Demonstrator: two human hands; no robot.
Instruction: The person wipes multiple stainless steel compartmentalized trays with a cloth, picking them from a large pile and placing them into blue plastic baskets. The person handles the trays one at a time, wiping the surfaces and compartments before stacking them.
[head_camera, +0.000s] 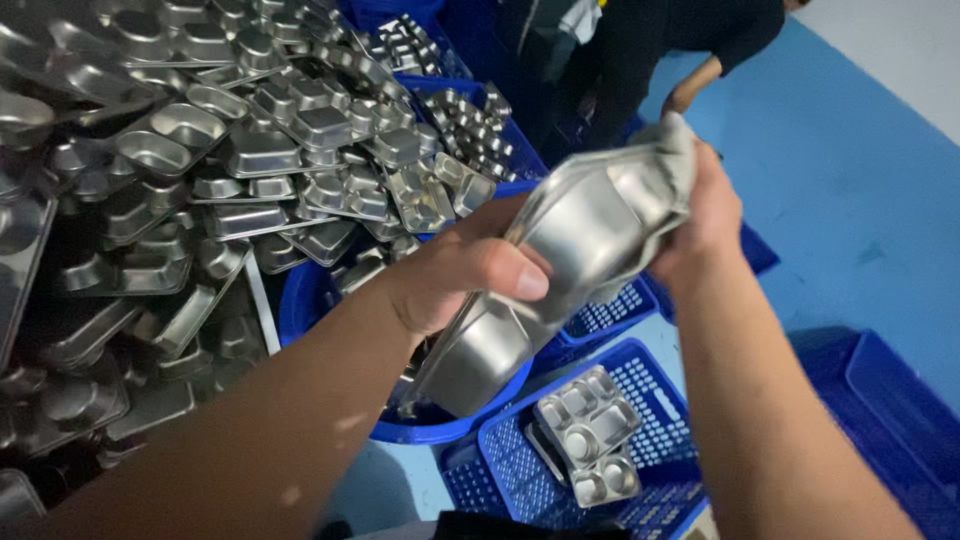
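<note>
1. Left hand grips the lower edge of a shiny compartmented steel meal tray, held tilted above a round blue plastic tub.
2. Right hand presses a grey cloth closed against the tray's upper end.
3. Two similar trays lie in a blue perforated crate below.

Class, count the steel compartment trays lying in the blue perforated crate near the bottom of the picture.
2 show in the blue crate: one tray toward its middle, another tray just below it, overlapping. More may be hidden beneath them.
</note>
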